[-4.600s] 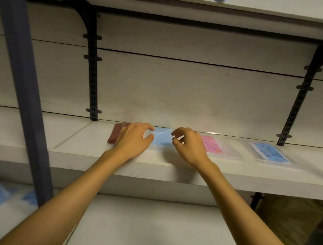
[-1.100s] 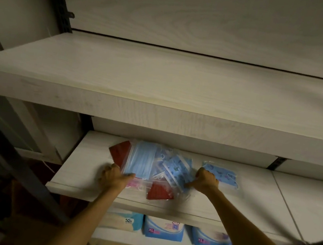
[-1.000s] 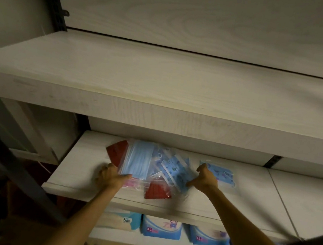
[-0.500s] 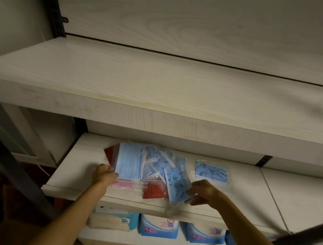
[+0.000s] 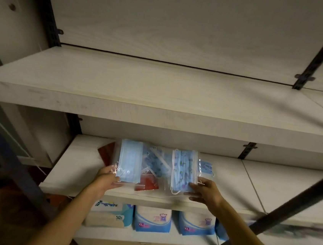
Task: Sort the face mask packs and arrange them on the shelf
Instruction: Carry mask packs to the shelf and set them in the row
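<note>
Our left hand (image 5: 107, 178) pinches a plain blue mask pack (image 5: 129, 160); our right hand (image 5: 206, 191) pinches a patterned pack (image 5: 184, 171), both above the loose pile (image 5: 155, 165) on the middle shelf (image 5: 76, 165). Slippery plastic sleeves could slide free, or drag neighbouring packs off the edge.

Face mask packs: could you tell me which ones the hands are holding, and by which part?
The left hand grips the plain blue pack by its lower left corner; the right hand grips the patterned blue pack by its lower right corner.
</note>
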A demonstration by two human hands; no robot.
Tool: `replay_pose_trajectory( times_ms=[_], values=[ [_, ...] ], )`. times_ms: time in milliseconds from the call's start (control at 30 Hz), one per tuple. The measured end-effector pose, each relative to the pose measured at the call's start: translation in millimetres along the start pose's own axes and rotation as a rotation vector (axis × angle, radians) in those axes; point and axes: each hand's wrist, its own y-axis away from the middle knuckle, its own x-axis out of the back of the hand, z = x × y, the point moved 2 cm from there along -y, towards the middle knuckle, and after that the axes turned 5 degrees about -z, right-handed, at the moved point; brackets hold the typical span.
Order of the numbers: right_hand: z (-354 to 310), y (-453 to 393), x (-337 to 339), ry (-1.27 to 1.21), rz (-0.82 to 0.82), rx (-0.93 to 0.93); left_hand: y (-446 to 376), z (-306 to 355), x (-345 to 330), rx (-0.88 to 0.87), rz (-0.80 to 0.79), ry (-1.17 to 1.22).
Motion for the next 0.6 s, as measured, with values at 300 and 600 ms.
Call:
replay_pose_trajectory(
  times_ms=[300,600],
  values=[
    [18.8,102.6,55.0,-0.035,-0.018,0.073,84.5,-32.8,-85.0,-0.067,-0.139,-0.071],
    [35.8,243.0,162.6,-0.003,0.004,0.175,187.0,-81.3,-209.0,-0.179,-0.25,-0.121]
  ],
)
